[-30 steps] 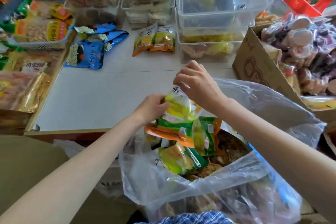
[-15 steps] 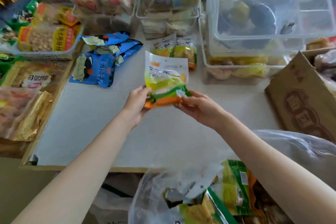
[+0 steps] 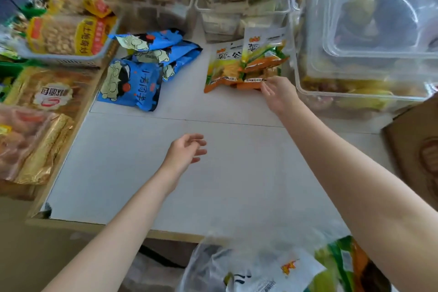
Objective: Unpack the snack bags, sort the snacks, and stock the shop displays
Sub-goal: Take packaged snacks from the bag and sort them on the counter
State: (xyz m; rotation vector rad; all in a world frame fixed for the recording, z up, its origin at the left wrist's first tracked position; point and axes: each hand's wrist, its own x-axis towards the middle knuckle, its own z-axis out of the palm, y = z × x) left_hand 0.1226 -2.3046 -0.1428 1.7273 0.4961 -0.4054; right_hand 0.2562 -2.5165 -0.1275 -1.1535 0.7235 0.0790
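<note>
A small pile of yellow-and-orange corn snack packets (image 3: 246,64) lies at the back of the white table (image 3: 166,173). My right hand (image 3: 278,93) is at the pile's near right corner, fingers loosely spread and touching the top packet's bottom edge. My left hand (image 3: 186,152) hovers over the table's middle, fingers relaxed and holding nothing. The clear plastic bag (image 3: 272,265) with more green-and-yellow packets sits at the bottom edge, below the table front.
Blue snack packets (image 3: 142,71) lie left of the corn pile. Clear bins (image 3: 365,38) stack at the back and right. A basket of peanut packs (image 3: 68,35) and gold-wrapped goods (image 3: 35,137) line the left. A cardboard box (image 3: 417,149) stands at right.
The corn packet both hands held over the table now lies on the pile at the back. My left hand has let go and pulled back toward the table's middle.
</note>
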